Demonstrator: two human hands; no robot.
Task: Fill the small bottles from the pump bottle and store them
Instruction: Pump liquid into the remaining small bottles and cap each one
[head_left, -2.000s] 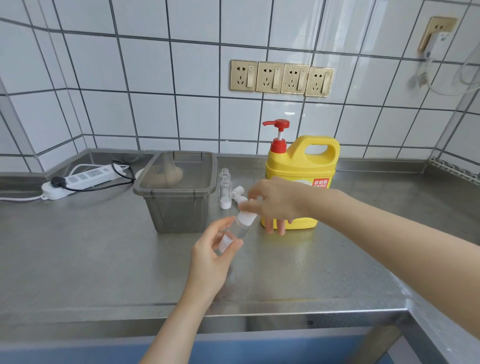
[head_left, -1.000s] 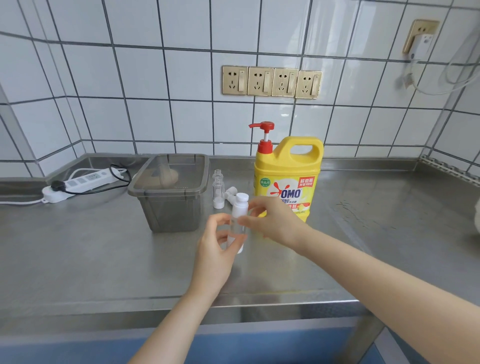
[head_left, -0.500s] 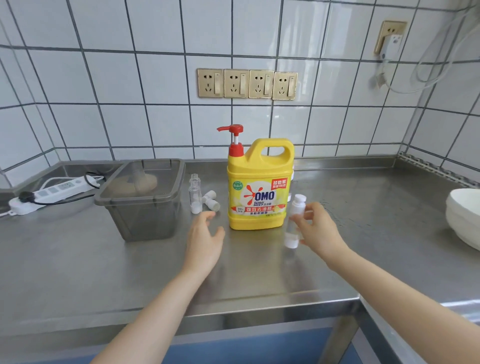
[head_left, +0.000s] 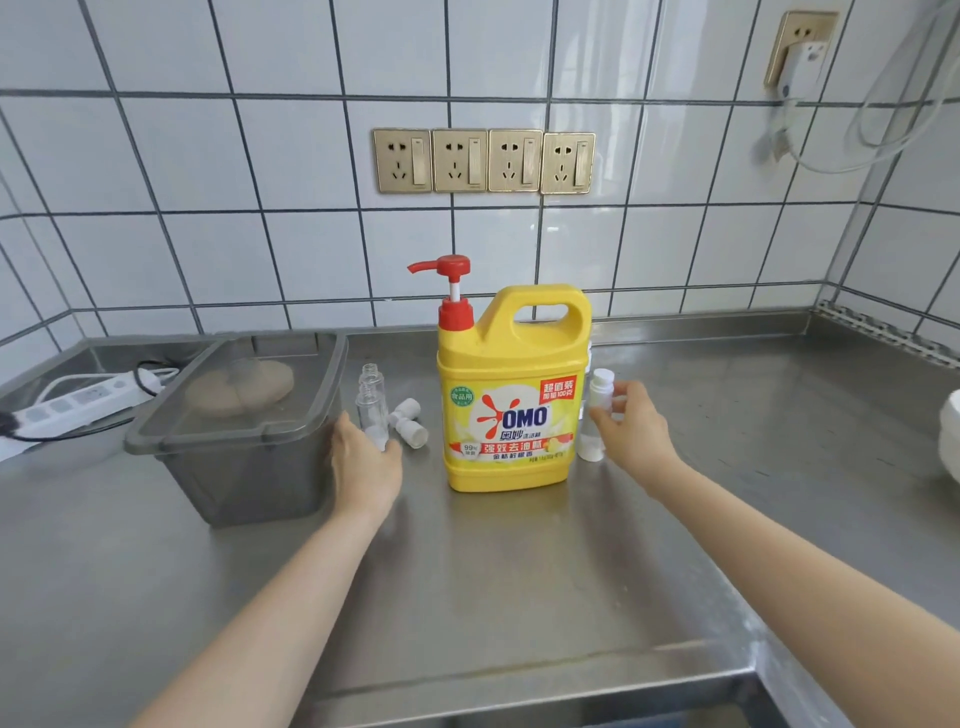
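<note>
Two bare forearms reached in over the front edge of the steel bench (head_left: 509, 587). The left hand (head_left: 363, 462) lay palm down between the grey bin and the pump bottle, fingers loosely extended toward an uncapped clear bottle (head_left: 372, 410); its fingertips reached the base of that bottle, though whether they had hold of it could not be told. The right hand (head_left: 631, 434) was out to the right of the pump bottle with fingers spread and relaxed beside a capped small bottle (head_left: 597, 415), which stood upright on the bench just beside the pump bottle's right side; the fingertips were at the bottle, with no grip that could be made out.

The yellow pump bottle (head_left: 511, 395) stood upright near the middle of the bench, its red pump head turned to the left. Just left of it a loose white cap (head_left: 410, 428) lay on its side, close to the uncapped bottle. The grey storage bin (head_left: 244, 415) sat toward the left end of the bench with its translucent lid on, something tan showing dimly through it.

Further back, in the rear left corner, a white power strip (head_left: 78, 402) lay with its dark cable. At the right edge a white bowl (head_left: 950, 439) was partly in view. Four gold sockets (head_left: 483, 161) sat in a row on the tiled wall behind.
</note>
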